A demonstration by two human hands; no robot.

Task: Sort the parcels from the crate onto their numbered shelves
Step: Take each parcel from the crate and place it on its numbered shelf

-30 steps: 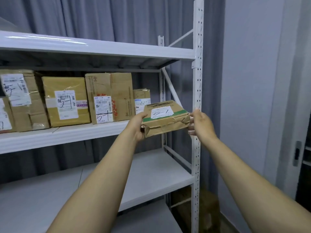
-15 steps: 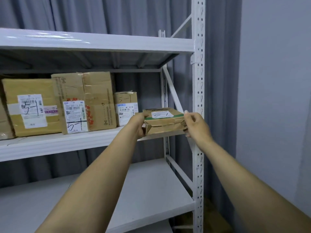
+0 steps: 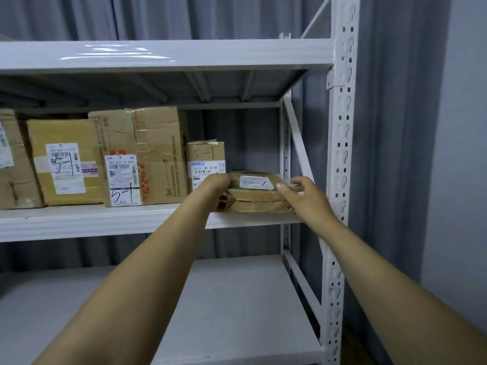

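The left hand (image 3: 216, 184) is gripping the flat parcel's (image 3: 258, 200) left end, fingers curling over it. The right hand (image 3: 303, 196) is lying loose, thumb touching the parcel's top. The parcel is sitting at the middle shelf's (image 3: 105, 222) right end, just beside a small box (image 3: 205, 154) marked 5-1.

Dim, cool light from above puts white glare on the top shelf (image 3: 116, 52), deep shadow beneath it, soft focus throughout, bowed lines at the edges.
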